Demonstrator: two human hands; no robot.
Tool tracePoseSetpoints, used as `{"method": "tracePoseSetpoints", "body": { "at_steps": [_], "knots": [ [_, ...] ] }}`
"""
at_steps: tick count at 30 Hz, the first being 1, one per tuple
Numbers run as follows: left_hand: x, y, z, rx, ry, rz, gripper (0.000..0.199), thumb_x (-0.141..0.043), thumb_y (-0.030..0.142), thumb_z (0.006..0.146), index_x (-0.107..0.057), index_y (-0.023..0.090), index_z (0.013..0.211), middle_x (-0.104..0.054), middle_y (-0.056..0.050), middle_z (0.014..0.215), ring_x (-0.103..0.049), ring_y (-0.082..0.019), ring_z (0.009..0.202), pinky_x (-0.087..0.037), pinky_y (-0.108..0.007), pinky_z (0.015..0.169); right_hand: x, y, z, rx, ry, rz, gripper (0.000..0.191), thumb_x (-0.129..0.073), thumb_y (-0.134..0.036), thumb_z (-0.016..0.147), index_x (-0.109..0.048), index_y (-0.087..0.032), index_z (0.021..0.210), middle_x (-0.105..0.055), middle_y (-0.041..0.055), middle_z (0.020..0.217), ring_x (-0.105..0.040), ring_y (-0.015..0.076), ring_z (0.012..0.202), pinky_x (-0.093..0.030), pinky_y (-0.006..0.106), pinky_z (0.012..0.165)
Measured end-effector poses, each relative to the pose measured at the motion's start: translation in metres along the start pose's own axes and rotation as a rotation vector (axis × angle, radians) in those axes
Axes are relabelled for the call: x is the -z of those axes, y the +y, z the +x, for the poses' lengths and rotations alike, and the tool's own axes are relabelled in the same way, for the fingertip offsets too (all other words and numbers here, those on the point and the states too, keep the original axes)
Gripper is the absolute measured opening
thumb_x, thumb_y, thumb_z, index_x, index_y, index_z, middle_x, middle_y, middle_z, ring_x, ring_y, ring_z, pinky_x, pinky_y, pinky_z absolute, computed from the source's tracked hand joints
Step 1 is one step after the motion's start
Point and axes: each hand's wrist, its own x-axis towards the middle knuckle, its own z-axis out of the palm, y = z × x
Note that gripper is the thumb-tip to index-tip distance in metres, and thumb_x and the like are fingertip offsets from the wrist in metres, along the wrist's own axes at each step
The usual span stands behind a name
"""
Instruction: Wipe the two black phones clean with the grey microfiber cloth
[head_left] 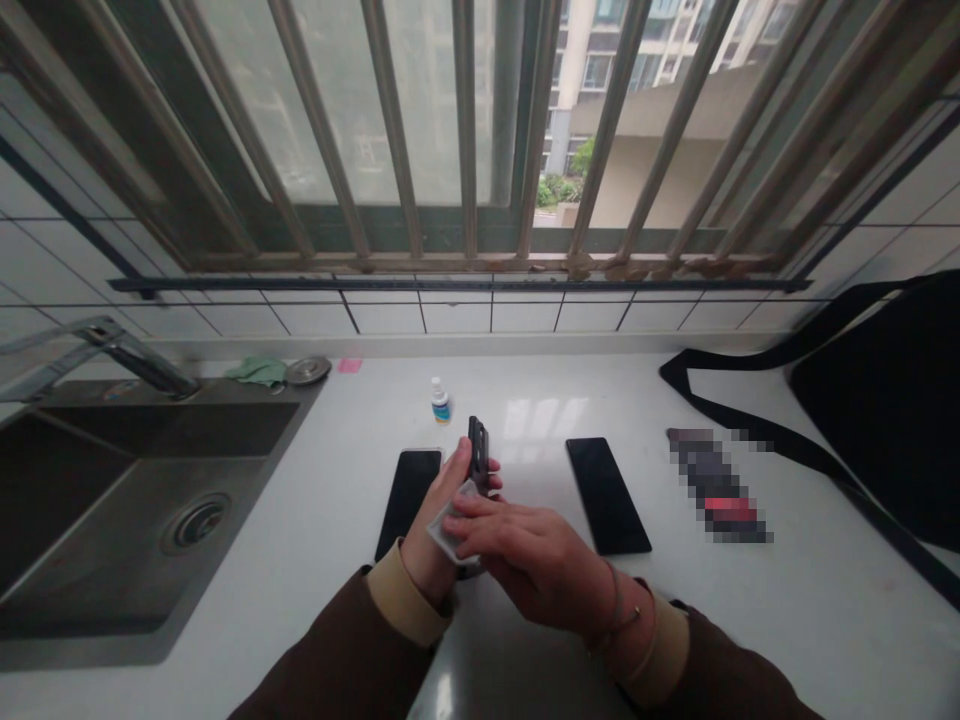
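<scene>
My left hand [442, 488] grips a dark smartphone [479, 446] held on edge above the counter. Its upper end, with a raised black strip, shows past my thumb; my own hands cover much of the rest. A white wipe [450, 538] lies under the fingers of my right hand [544, 560], which presses it towards the phone's lower part. Beside my left hand, a black-screened phone [407, 498] rests flat. To the right lies a larger dark phone or tablet [609, 495]. Just beyond my hands stands a small white spray bottle [440, 405] with a blue and yellow label.
At the left is a steel sink [82, 560] with a faucet [146, 360]. A green cloth [259, 371], a metal drain cover [307, 371] and a pink slip [349, 366] sit behind it. A black bag [885, 410] and a pixelated item [709, 480] lie on the right.
</scene>
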Motion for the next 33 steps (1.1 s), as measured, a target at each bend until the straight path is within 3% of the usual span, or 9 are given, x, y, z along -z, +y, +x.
{"method": "tracePoseSetpoints", "body": {
  "at_steps": [3, 6, 10, 12, 16, 19, 25, 30, 33],
  "knots": [
    [-0.003, 0.008, -0.004, 0.115, 0.019, -0.144, 0.052, -0.068, 0.063, 0.098, -0.075, 0.012, 0.101, -0.074, -0.008, 0.083, -0.075, -0.018, 0.075, -0.065, -0.030, 0.080, 0.000, -0.004, 0.002, 0.009, -0.061, 0.026, 0.025, -0.055, -0.011, 0.107, -0.067, -0.021, 0.127, -0.076, 0.0106, 0.139, -0.062, 0.0192, 0.144, -0.055, 0.038, 0.120],
    [-0.002, 0.015, -0.006, -0.016, 0.018, -0.281, 0.049, -0.062, 0.057, 0.103, -0.075, 0.011, 0.115, -0.080, -0.013, 0.101, -0.079, -0.022, 0.090, -0.065, -0.043, 0.101, 0.001, -0.008, 0.003, 0.006, -0.104, 0.082, 0.029, -0.055, -0.012, 0.107, -0.067, -0.020, 0.132, -0.078, 0.0108, 0.136, -0.067, 0.0197, 0.138, -0.057, 0.036, 0.116],
    [0.004, 0.020, -0.001, -0.088, -0.036, -0.304, 0.054, -0.051, 0.055, 0.108, -0.071, 0.009, 0.130, -0.080, -0.020, 0.113, -0.079, -0.029, 0.104, -0.063, -0.053, 0.105, 0.006, -0.011, 0.003, -0.135, -0.041, 0.159, 0.025, -0.060, -0.017, 0.105, -0.075, -0.022, 0.125, -0.085, 0.0065, 0.112, -0.083, 0.0187, 0.099, -0.066, 0.030, 0.092],
    [0.005, 0.021, 0.001, -0.028, -0.071, -0.293, 0.059, -0.048, 0.056, 0.108, -0.069, 0.007, 0.133, -0.079, -0.023, 0.118, -0.079, -0.030, 0.104, -0.065, -0.050, 0.099, 0.010, -0.007, 0.002, -0.315, 0.141, 0.194, 0.021, -0.059, -0.026, 0.108, -0.080, -0.023, 0.112, -0.084, 0.0042, 0.096, -0.080, 0.0166, 0.082, -0.066, 0.028, 0.079],
    [0.002, 0.020, -0.003, 0.080, -0.204, -0.219, 0.057, -0.047, 0.053, 0.109, -0.061, 0.013, 0.148, -0.077, -0.025, 0.127, -0.080, -0.034, 0.106, -0.066, -0.052, 0.092, 0.024, 0.012, 0.001, -0.636, 0.699, 0.263, 0.031, -0.058, -0.045, 0.110, -0.075, -0.020, 0.104, -0.078, 0.0059, 0.095, -0.075, 0.0195, 0.082, -0.067, 0.031, 0.071],
    [0.000, 0.013, -0.008, 0.168, -0.309, -0.132, 0.060, -0.050, 0.056, 0.108, -0.052, 0.025, 0.160, -0.074, -0.025, 0.136, -0.078, -0.038, 0.113, -0.063, -0.057, 0.096, 0.034, 0.022, 0.001, -0.712, 0.850, 0.041, 0.033, -0.055, -0.047, 0.111, -0.074, -0.020, 0.108, -0.079, 0.0069, 0.098, -0.076, 0.0224, 0.090, -0.068, 0.036, 0.079],
    [-0.004, -0.005, -0.003, 0.245, -0.364, -0.221, 0.052, -0.050, 0.048, 0.110, -0.063, 0.016, 0.150, -0.077, -0.019, 0.130, -0.078, -0.031, 0.114, -0.059, -0.045, 0.106, 0.015, 0.024, 0.000, -0.360, 0.320, -0.345, 0.029, -0.050, -0.023, 0.113, -0.072, -0.024, 0.130, -0.076, 0.0098, 0.139, -0.072, 0.0260, 0.132, -0.057, 0.048, 0.117],
    [-0.004, 0.000, 0.002, 0.147, -0.213, -0.257, 0.054, -0.047, 0.049, 0.111, -0.053, 0.027, 0.160, -0.080, -0.016, 0.124, -0.081, -0.026, 0.094, -0.064, -0.042, 0.094, -0.003, 0.023, -0.004, -0.159, 0.015, -0.293, 0.025, -0.050, -0.014, 0.111, -0.069, -0.019, 0.127, -0.072, 0.0133, 0.145, -0.067, 0.0250, 0.139, -0.056, 0.046, 0.119],
    [-0.001, 0.008, 0.001, 0.134, -0.180, -0.209, 0.058, -0.047, 0.053, 0.110, -0.055, 0.021, 0.158, -0.079, -0.019, 0.124, -0.081, -0.025, 0.086, -0.067, -0.040, 0.084, -0.001, 0.015, -0.003, -0.102, -0.074, -0.174, 0.023, -0.052, -0.014, 0.110, -0.069, -0.020, 0.125, -0.075, 0.0112, 0.140, -0.071, 0.0229, 0.134, -0.055, 0.044, 0.120]
  ]
}}
